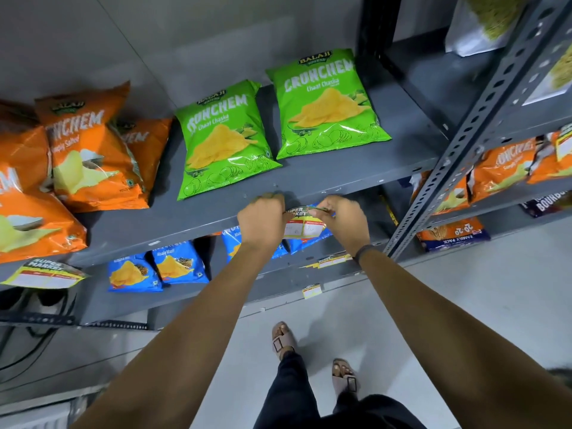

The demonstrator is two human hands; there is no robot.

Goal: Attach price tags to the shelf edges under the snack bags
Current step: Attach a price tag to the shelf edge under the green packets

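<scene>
Both hands up at the front edge of the grey shelf (356, 178). Left hand (263, 219) curled nearly closed, fingertips hooked over the lip, pinching the left end of the price tag (305, 222). Right hand (339, 219) pinches the tag's top right corner between thumb and fingers, rest of the fingers curled in; dark band on that wrist. Tag sits flat against the shelf edge between the two hands, just below the gap between the two green snack bags (326, 103), which lie flat on the shelf. Orange bags (93, 156) piled further left on the same shelf, with a second tag (46, 274) on the edge under them. Blue bags (179, 263) on the shelf below. More tags on the lower edges. Sandalled feet on the pale floor nearest us.
</scene>
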